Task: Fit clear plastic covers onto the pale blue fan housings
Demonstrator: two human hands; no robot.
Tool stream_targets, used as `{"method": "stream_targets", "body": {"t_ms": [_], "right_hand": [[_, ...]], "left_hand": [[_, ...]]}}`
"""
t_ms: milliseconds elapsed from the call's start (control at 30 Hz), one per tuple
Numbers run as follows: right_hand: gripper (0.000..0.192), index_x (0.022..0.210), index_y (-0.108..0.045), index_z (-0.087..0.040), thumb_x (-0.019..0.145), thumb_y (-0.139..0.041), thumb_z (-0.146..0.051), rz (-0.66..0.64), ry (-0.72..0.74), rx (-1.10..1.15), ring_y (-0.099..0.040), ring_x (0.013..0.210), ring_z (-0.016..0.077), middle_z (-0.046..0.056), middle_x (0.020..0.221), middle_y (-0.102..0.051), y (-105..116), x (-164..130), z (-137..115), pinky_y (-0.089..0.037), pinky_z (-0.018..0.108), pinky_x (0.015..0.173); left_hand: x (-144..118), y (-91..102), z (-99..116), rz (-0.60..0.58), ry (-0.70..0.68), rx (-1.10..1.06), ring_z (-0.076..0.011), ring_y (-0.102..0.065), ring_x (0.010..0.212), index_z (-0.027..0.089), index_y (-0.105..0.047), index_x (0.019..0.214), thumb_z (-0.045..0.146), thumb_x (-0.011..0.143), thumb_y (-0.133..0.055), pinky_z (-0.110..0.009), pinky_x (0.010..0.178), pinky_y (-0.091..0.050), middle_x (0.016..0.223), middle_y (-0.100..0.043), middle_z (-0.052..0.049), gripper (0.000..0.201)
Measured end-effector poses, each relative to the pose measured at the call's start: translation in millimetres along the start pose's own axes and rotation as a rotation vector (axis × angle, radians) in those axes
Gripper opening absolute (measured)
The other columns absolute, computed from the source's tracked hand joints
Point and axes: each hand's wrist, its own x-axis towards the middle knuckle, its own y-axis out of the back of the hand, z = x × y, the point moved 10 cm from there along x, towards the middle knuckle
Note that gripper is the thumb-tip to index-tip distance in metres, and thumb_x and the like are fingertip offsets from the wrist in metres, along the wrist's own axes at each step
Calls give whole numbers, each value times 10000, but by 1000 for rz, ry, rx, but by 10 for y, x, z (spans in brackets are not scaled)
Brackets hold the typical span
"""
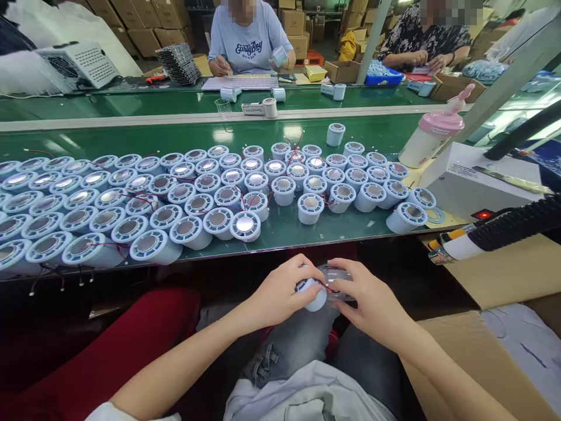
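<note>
Above my lap, just in front of the bench edge, my left hand point(284, 289) is closed round a light-blue cylindrical housing point(318, 300), lying tilted with its slotted end turned toward the palm. My right hand point(368, 295) grips a clear plastic cup point(337, 273) against the other end of the housing. A thin dark red wire shows between the fingers of both hands. Whether the cup is pushed onto the housing or only touches it, I cannot tell. Beyond my hands, many similar light-blue housings point(310, 208) stand in rows with silvery round centres upward.
The green bench point(280, 237) carries the rows, some with loose red and black wires. At right are a pink-topped bottle point(432, 137), a grey box with a lit red switch point(484, 214), a hot-air gun point(464, 244) and cardboard point(504, 272). Two people work opposite.
</note>
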Motion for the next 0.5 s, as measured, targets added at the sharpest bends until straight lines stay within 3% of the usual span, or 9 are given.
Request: {"method": "stream_targets", "body": {"t_ms": [100,200,267,367,500], "right_hand": [[84,743,-637,-199,747,-711,-159,-29,-91,289,-561,1119,283,88,1234,-558,-28,1,113,-519,416,873],[173,731,-646,-199,851,-625,-322,25,-169,524,-588,1043,248,94,1147,-569,20,-32,209,-521,358,818],[246,722,-660,-195,888,-570,-353,44,-230,655,-600,984,233,99,1108,-580,17,-56,275,-529,313,730],[271,648,-637,-186,844,-640,-372,93,-314,842,-607,989,249,102,1056,-620,16,-76,382,-536,295,697],[287,602,-650,-191,812,-692,-383,131,-358,1051,-629,1039,281,101,1065,-682,16,-82,470,-559,346,764]], "left_hand": [[6,23,-68,76,12,-87,-177,-572,937,251,-649,1066,336,800,-683,-312,855,-459,1031,-555,-25,282],[8,41,-163,128,-14,-157,-218,-575,989,272,-632,1146,436,609,-829,-351,879,-483,1063,-538,-44,595],[14,31,-181,126,-60,-131,-258,-547,1089,276,-642,1161,432,558,-856,-403,958,-458,1136,-527,-69,658],[25,-66,-160,33,-107,-135,-291,-495,1209,291,-622,1210,371,562,-865,-453,1042,-404,1279,-512,-90,697],[13,-233,-148,-107,-24,-413,-265,-568,1145,268,-542,1294,316,633,-828,-397,934,-510,1267,-575,-93,722]]}}
